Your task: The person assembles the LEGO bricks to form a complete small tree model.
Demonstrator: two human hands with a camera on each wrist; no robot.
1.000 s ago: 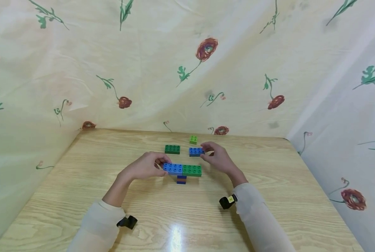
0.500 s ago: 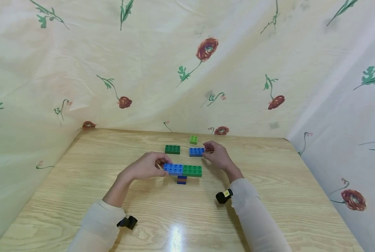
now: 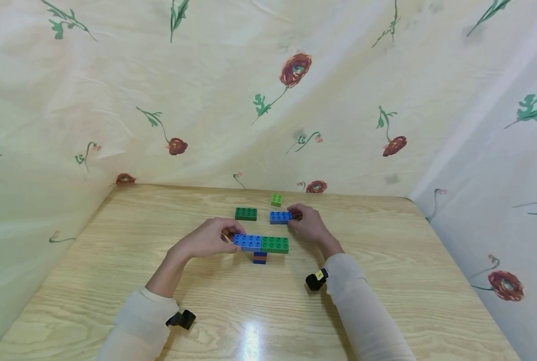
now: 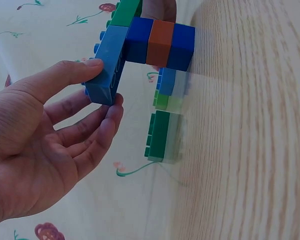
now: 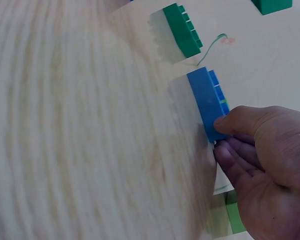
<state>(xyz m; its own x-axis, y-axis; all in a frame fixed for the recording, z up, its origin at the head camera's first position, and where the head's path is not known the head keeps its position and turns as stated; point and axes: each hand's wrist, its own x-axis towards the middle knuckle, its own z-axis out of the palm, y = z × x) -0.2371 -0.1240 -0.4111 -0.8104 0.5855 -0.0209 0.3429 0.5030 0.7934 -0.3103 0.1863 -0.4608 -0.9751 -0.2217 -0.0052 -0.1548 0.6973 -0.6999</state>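
A T-shaped build has a light blue brick [image 3: 247, 242] [image 4: 108, 65] and a green brick [image 3: 275, 244] side by side on a short blue and orange stack [image 3: 259, 257] [image 4: 160, 44]. The left hand [image 3: 209, 237] [image 4: 55, 125] pinches the left end of the light blue brick between thumb and fingers. Behind the build, a blue brick [image 3: 280, 217] [image 5: 206, 102] lies on the table. Its right end is gripped by the right hand [image 3: 310, 223] [image 5: 270, 160], the thumb on its near side.
A dark green brick [image 3: 246, 214] [image 4: 159, 135] [image 5: 182, 31] lies left of the blue brick. A small lime brick [image 3: 276, 200] [image 4: 160, 99] is behind, near the back edge of the wooden table [image 3: 232, 311]. A flowered cloth [image 3: 214, 90] hangs behind.
The right hand shifts slightly, and its forearm has swung in to the left; its fingers now lie closer around the blue brick's end. The left hand and the build hold still.
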